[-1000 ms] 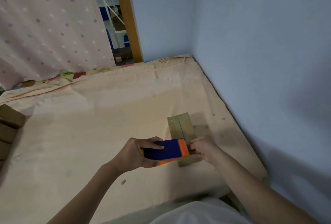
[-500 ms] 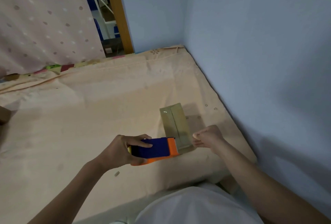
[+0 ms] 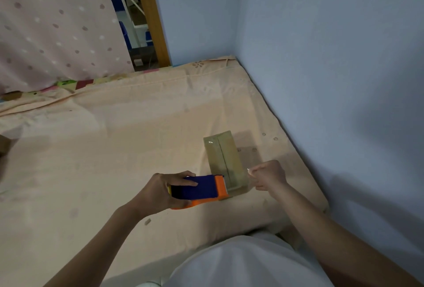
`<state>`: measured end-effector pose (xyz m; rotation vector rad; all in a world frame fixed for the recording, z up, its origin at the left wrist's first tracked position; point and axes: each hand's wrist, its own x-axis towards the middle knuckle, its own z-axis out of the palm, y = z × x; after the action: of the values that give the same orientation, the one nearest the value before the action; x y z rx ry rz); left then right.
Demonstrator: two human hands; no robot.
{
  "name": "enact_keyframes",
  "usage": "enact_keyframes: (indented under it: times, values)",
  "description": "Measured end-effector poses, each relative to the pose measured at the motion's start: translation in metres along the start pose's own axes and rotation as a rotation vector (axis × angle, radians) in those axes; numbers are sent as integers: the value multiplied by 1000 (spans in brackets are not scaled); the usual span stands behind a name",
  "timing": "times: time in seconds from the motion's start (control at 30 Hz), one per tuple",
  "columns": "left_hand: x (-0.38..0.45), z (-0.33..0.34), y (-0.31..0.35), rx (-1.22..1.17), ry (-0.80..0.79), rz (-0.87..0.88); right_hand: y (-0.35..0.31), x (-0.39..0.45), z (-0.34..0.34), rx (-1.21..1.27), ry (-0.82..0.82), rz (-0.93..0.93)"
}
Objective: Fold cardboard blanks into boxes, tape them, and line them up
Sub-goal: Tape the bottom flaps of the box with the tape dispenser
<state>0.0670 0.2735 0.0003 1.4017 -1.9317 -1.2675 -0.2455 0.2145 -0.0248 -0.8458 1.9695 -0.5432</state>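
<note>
The left hand (image 3: 160,191) wraps its fingers and thumb around a blue and orange tape dispenser (image 3: 199,190). The orange end of the dispenser points away from the palm and touches the near end of a cardboard box (image 3: 223,160).

The box lies flat on the bed (image 3: 114,149), just past the dispenser and between the two hands. A seam runs down the middle of its top.

The right hand (image 3: 268,175) is on the other side of the box from the dispenser. Its fingers are curled tight and pinch the end of a clear strip of tape (image 3: 239,177) that stretches across from the dispenser.

Farther out from the right hand is a blue wall (image 3: 332,68). Far beyond the left hand hangs a pink dotted curtain (image 3: 57,27).
</note>
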Motion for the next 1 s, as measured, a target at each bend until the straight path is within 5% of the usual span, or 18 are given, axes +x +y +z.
enact_keyframes:
  times: [1.0]
  values:
    - [13,22,-14,42,-56,55,22,16,10,-175,18,-23]
